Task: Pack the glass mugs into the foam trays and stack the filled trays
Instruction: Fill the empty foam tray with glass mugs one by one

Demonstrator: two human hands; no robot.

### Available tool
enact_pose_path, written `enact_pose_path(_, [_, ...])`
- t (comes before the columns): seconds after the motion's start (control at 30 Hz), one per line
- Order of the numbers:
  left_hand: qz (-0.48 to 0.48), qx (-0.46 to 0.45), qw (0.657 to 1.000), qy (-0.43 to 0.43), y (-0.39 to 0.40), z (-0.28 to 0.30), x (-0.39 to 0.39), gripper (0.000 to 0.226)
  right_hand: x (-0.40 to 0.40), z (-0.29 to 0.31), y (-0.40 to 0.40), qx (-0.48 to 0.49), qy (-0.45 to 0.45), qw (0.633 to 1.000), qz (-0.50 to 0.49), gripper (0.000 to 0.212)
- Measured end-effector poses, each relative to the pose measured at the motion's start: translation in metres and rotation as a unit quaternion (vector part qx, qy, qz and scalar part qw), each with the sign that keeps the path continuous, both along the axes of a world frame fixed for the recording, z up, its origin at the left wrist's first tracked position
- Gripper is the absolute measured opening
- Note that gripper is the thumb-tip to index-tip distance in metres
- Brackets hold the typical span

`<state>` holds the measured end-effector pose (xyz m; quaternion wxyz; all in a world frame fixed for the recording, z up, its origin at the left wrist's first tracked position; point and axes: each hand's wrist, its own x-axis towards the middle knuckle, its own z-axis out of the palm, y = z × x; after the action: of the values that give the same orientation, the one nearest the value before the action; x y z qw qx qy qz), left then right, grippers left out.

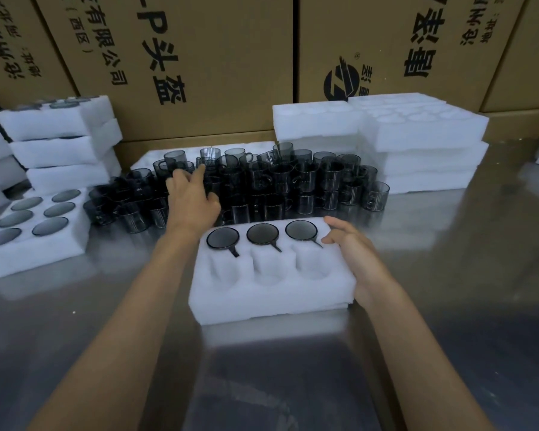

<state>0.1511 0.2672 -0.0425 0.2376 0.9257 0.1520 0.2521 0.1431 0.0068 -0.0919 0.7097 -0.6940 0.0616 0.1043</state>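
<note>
A white foam tray [271,293] lies in front of me on the metal table. Its far row holds three dark glass mugs [263,234]; the three near holes are empty. My right hand [352,253] rests on the tray's right edge, fingers bent against the foam. My left hand [192,197] reaches over the heap of loose smoky glass mugs [293,181] behind the tray, fingers spread, holding nothing. A filled tray [35,241] with several mugs lies at the left.
A stack of filled trays [63,141] stands at the back left. Empty foam trays [417,144] are piled at the back right. Large cardboard boxes [199,57] wall off the back. The steel table [464,275] extends to the right and towards me.
</note>
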Motion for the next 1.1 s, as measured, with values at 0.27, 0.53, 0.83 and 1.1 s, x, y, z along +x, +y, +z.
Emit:
enact_pose_path(0.27, [0.013, 0.019, 0.999, 0.023, 0.026, -0.004, 0.006, 0.017, -0.002, 0.001, 0.001, -0.014, -0.019, 1.0, -0.014, 0.039])
enact_pose_path(0.53, [-0.118, -0.025, 0.974, -0.192, 0.002, -0.021, -0.039, 0.011, -0.009, 0.011, 0.008, -0.115, -0.269, 0.947, -0.132, 0.033])
enact_pose_path(0.83, [-0.199, -0.111, 0.944, -0.239, -0.058, -0.011, -0.091, 0.013, -0.05, 0.023, 0.058, -0.176, -0.438, 0.879, 0.07, 0.063])
enact_pose_path(1.1, [-0.252, -0.3, 0.903, -0.177, -0.042, -0.006, -0.107, 0.027, -0.056, 0.022, 0.063, -0.142, -0.392, 0.907, 0.066, 0.051])
